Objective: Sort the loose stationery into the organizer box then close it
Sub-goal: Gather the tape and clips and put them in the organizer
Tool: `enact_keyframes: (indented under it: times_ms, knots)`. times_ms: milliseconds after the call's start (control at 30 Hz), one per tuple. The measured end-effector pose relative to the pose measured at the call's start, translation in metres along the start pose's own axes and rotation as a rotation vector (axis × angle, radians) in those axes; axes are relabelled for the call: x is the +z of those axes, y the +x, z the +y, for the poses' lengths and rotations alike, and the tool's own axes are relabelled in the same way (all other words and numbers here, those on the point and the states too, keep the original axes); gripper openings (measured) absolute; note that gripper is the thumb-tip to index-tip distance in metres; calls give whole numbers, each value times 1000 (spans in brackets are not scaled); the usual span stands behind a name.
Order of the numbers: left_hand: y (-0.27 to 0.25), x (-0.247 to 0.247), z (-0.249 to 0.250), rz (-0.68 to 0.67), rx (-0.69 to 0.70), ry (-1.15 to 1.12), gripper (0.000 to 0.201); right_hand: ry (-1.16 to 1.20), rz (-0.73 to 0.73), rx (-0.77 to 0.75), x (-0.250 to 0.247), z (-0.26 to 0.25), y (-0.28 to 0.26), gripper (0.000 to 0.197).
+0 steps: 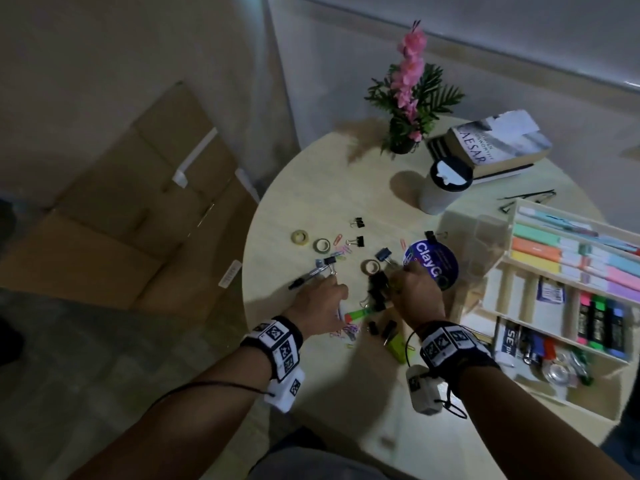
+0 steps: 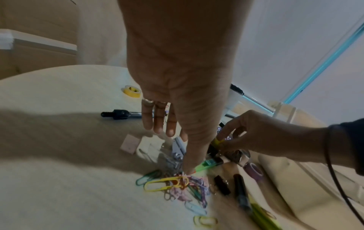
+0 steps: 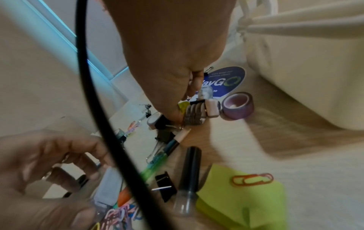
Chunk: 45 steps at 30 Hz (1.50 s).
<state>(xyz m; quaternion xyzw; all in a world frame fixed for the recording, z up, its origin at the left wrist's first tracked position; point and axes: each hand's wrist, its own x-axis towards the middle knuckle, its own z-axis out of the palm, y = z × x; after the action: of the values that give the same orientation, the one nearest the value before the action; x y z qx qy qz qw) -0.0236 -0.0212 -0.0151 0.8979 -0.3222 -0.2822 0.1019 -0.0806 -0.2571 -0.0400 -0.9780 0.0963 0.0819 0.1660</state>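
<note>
Loose stationery lies on the round table: a pile of coloured paper clips (image 2: pixel 177 185), black binder clips (image 1: pixel 377 289), a green highlighter (image 2: pixel 204 165), a black pen (image 1: pixel 304 277), tape rolls (image 1: pixel 322 244) and a purple tape roll (image 3: pixel 237 107). My left hand (image 2: pixel 175 149) hovers over the paper clips with fingers straight and the thumb tip touching the pile. My right hand (image 3: pixel 185 109) pinches a small yellow piece (image 2: pixel 216 140) among the binder clips. The wooden organizer box (image 1: pixel 512 261) stands open at the right, holding highlighters and pastel pads.
A round ClayGo sticker (image 1: pixel 433 261) lies beyond my right hand. Green sticky notes (image 3: pixel 242 202) and a black marker (image 3: pixel 189 175) lie near the table's front. A lidded cup (image 1: pixel 446 185), books (image 1: pixel 498 143) and a flower pot (image 1: pixel 405 133) stand at the back. Cardboard boxes (image 1: pixel 138 209) sit on the floor to the left.
</note>
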Motion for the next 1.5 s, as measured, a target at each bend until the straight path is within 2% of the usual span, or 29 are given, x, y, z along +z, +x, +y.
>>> enact_keyframes:
  times_ms: [200, 367, 500, 633, 733, 867, 1033, 1200, 1333, 1500]
  knots:
    - [0, 7, -8, -1, 29, -74, 48, 64, 71, -12, -5, -1, 0, 12]
    - [2, -6, 3, 125, 67, -224, 45, 315, 232, 14, -31, 5, -32, 15]
    - [10, -15, 38, 221, 189, -549, 41, 410, 413, 60, -74, 33, -76, 18]
    - [20, -29, 104, 205, 290, -791, 39, 339, 572, 213, -113, 91, -118, 18]
    - [29, -32, 157, 197, 236, -910, 39, 282, 524, 301, -121, 140, -129, 17]
    - [39, -28, 208, 146, 206, -1016, 30, 252, 395, 298, -112, 174, -125, 16]
    - [43, -25, 243, 182, 185, -975, 22, 400, 429, 291, -108, 185, -123, 23]
    - [54, -20, 266, 146, 251, -885, 14, 539, 370, 269, -113, 188, -122, 23]
    - [77, -19, 297, 178, 423, -618, 16, 521, 494, 305, -120, 211, -137, 19]
    - [109, -5, 337, 151, 472, -385, 31, 626, 503, 268, -120, 230, -165, 19]
